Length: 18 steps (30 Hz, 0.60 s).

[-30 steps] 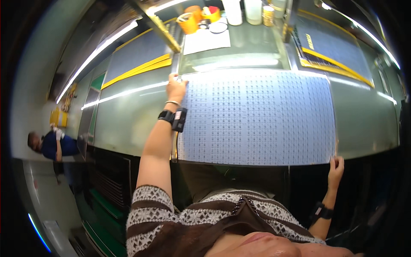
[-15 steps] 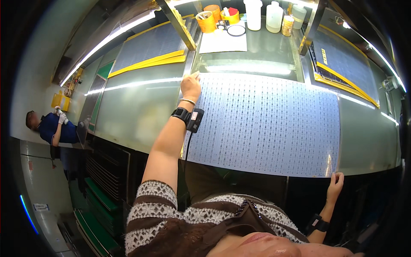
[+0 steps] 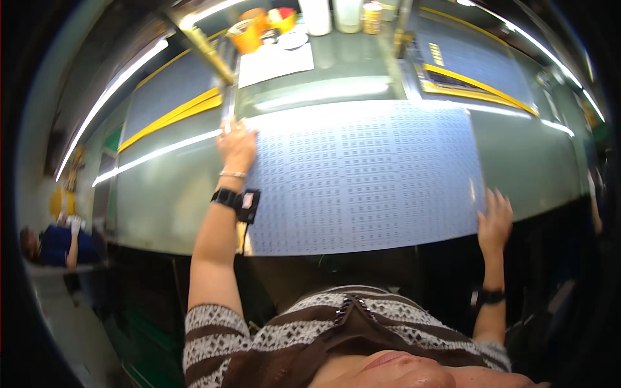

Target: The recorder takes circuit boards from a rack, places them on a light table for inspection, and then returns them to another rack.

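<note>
A large pale-blue printed sheet (image 3: pixel 362 181), covered with rows of small dark marks, lies flat on the greenish glass-like worktop. At its far left corner rests my left hand (image 3: pixel 237 147), fingers spread and the thumb side touching the sheet's edge. My right hand (image 3: pixel 495 218) is by the near part of the right edge, fingers stretched apart, thumb close to the sheet. Neither hand grips anything I can see. Black straps with small devices are on both wrists, and a cable hangs from the left one. Motion blurs the picture somewhat.
Yellow-edged dark panels (image 3: pixel 171 97) lie at the far left, with similar panels (image 3: pixel 475 61) at the far right. Orange tape rolls (image 3: pixel 244 37), white bottles (image 3: pixel 315 16) and white paper (image 3: pixel 275 64) stand or lie at the back. A co-worker in blue (image 3: pixel 61 244) is at the left.
The whole view has tilted and shifted. My right hand has gone from pinching the near right corner to spread fingers along the right edge. My left fingers have opened out.
</note>
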Each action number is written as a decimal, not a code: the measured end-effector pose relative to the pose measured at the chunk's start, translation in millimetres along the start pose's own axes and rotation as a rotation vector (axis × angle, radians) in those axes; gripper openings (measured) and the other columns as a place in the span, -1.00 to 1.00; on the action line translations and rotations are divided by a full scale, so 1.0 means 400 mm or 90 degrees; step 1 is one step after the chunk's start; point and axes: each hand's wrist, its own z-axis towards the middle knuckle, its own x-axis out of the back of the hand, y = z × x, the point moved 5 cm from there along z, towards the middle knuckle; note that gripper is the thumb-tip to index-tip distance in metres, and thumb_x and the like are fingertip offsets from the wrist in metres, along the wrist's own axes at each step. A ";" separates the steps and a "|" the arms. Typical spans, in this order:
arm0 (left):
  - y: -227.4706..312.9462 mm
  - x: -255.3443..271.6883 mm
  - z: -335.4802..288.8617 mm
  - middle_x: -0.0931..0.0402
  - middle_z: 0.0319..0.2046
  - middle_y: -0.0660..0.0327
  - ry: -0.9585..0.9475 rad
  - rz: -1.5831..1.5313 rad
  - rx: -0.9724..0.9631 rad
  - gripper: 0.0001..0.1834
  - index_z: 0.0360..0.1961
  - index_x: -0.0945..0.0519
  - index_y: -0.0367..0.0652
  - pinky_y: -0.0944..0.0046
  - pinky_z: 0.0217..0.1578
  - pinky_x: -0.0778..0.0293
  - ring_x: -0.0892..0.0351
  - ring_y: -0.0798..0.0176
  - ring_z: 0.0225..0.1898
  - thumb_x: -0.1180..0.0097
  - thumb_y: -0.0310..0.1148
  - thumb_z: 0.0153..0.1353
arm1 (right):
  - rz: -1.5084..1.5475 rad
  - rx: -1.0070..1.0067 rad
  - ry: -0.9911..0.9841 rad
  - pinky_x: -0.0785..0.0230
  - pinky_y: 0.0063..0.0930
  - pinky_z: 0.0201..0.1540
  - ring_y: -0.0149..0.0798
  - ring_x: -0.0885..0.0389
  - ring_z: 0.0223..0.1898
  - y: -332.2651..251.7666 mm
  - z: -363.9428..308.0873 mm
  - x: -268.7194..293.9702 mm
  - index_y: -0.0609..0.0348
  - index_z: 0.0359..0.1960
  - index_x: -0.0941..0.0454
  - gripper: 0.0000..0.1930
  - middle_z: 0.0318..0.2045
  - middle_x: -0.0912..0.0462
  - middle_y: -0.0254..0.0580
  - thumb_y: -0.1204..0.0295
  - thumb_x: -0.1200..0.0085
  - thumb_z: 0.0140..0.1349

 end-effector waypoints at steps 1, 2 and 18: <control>-0.009 -0.017 -0.008 -0.25 0.13 0.19 0.058 0.019 -0.025 -0.59 -0.03 -0.49 -0.07 -0.13 0.10 -0.09 -0.02 0.09 0.26 0.06 -0.12 0.15 | -0.042 0.085 -0.020 -0.02 -0.13 0.19 0.05 -0.10 0.21 -0.013 0.056 -0.005 0.06 0.10 -0.32 -0.49 0.14 -0.28 -0.20 0.45 -0.04 0.03; -0.003 -0.029 -0.003 -0.20 0.18 0.24 0.044 0.003 -0.026 -0.56 0.02 -0.45 -0.09 -0.13 0.13 -0.04 0.02 0.10 0.28 0.10 -0.11 0.17 | -0.027 0.156 -0.006 -0.02 -0.13 0.19 0.05 -0.11 0.21 -0.006 0.116 -0.025 0.06 0.10 -0.33 -0.54 0.14 -0.29 -0.23 0.44 0.03 0.09; -0.008 -0.056 -0.023 0.03 0.30 0.27 -0.079 -0.050 0.022 -0.36 0.26 -0.11 -0.06 -0.32 0.18 0.28 0.22 0.07 0.34 0.27 0.05 0.23 | -0.108 0.053 -0.083 -0.26 -0.16 0.02 -0.07 -0.27 0.13 -0.033 0.561 -0.240 0.12 0.10 -0.27 -0.59 0.11 -0.34 -0.24 0.47 0.26 0.17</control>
